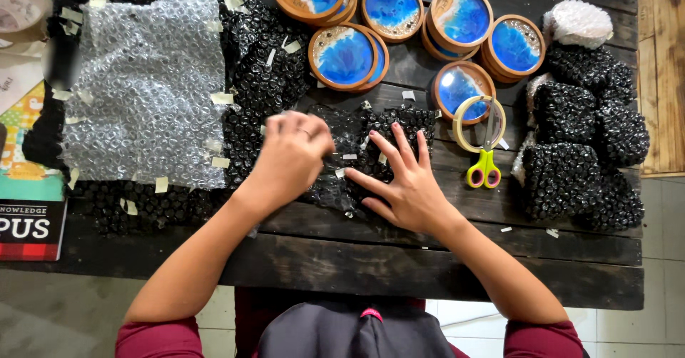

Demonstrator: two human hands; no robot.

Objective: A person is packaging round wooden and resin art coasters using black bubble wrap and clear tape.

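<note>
Black bubble-wrap bundle (371, 151) lies at centre of frame on the dark plank worktop (428, 265), partly wrapped, small tape tabs on it. Right hand (407, 183) flat on the bundle's lower right part, fingers spread, pressing down. Left hand (289, 158) on the bundle's left edge, fingers curled and blurred; cannot tell whether it pinches the wrap or a tape tab. A ring shows on one finger. Left of the hands: clear bubble-wrap sheet (146, 90) over more black wrap, edged with tape tabs. Upper centre of frame: round coasters (392, 26) with wooden rims and blue-and-white resin faces, some stacked. Just right of the bundle: tape roll (464, 126) with yellow-handled scissors (485, 167) lying through it. Right side of frame: heap of wrapped black parcels (581, 151), one white-wrapped parcel (578, 23) on top at upper right. Far left edge: books (28, 187), partly cut off.
</note>
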